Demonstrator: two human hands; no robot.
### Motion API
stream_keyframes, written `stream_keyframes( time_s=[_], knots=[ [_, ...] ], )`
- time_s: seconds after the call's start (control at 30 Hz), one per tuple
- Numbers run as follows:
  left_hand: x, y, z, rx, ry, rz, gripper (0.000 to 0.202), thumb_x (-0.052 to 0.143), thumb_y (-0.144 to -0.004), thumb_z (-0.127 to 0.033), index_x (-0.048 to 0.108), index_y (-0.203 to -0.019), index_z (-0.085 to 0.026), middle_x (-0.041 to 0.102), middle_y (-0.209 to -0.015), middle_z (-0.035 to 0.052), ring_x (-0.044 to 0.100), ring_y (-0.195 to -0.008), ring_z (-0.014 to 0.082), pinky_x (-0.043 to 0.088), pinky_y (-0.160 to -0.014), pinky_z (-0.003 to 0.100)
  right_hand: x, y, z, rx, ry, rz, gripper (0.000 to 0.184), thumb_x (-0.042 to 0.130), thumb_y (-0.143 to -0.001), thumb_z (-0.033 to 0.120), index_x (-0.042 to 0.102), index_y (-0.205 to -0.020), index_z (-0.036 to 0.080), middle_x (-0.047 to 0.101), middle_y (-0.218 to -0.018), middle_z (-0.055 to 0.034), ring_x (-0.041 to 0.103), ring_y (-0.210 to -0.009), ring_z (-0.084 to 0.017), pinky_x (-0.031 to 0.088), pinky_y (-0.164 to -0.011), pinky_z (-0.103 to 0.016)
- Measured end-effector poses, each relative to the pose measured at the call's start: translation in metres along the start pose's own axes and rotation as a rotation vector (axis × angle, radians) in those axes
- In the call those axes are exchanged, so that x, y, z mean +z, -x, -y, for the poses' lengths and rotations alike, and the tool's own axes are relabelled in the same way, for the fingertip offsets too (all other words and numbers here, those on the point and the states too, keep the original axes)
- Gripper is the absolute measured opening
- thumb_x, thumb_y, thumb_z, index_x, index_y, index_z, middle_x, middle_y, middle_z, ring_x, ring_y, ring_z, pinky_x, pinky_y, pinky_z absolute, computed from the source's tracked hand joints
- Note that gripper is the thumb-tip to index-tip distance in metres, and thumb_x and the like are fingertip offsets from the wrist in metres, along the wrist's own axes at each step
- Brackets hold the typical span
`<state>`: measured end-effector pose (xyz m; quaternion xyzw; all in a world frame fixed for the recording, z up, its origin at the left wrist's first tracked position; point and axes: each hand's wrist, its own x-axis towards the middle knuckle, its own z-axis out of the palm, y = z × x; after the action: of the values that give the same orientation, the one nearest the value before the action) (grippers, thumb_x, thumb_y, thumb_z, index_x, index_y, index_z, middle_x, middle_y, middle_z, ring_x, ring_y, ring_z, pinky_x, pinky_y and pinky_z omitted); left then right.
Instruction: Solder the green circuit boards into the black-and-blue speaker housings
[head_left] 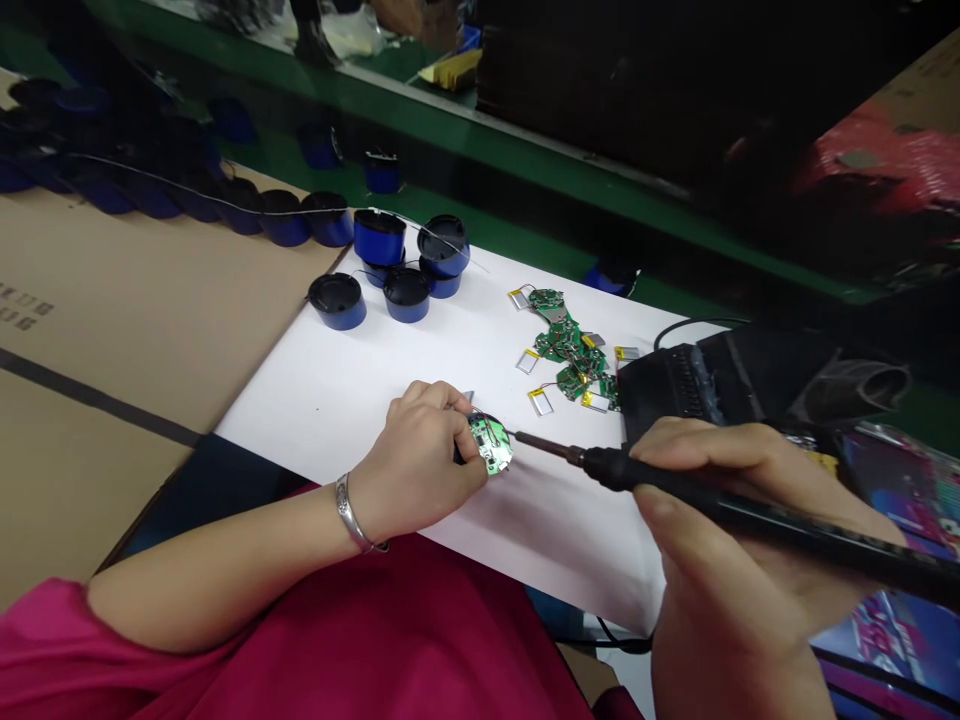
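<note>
Over the white worktop (360, 420), my left hand (427, 455) pinches a round green circuit board (491, 446) by its left edge. Thin wires run across the top of this board. My right hand (742, 520) grips a black soldering iron (675, 475) like a pen. The iron's tip points left and lies at the board's upper right edge; whether it touches cannot be made out. Behind the board lies a pile of green circuit boards (564, 340) with small silver batteries (527, 361) wired to them.
Blue and black round housings (337, 300) stand at the back left, and more line the cardboard (135, 300) on the left. A dark stand-like object (675, 385) sits right of the board pile. Colourful printed packages (892, 640) lie at the lower right, below my right hand.
</note>
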<state>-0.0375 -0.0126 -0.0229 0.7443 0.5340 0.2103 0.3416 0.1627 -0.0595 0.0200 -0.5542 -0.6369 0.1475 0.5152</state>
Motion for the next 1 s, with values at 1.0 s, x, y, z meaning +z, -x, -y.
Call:
stream_keyframes(
  time_s=[1.0],
  knots=[
    [-0.01, -0.002, 0.003, 0.095, 0.03, 0.109, 0.01, 0.07, -0.076, -0.015, 0.069, -0.067, -0.019, 0.06, -0.101, 0.0058, 0.062, -0.099, 0.0201, 0.051, -0.091, 0.036, 0.062, 0.024, -0.058, -0.553, 0.103, 0.05, 0.033, 0.066, -0.087, 0.005, 0.061, -0.118, 0.014, 0.073, -0.083, -0.0063, 0.066, -0.067, -0.014, 0.055, -0.061, -0.027]
  ],
)
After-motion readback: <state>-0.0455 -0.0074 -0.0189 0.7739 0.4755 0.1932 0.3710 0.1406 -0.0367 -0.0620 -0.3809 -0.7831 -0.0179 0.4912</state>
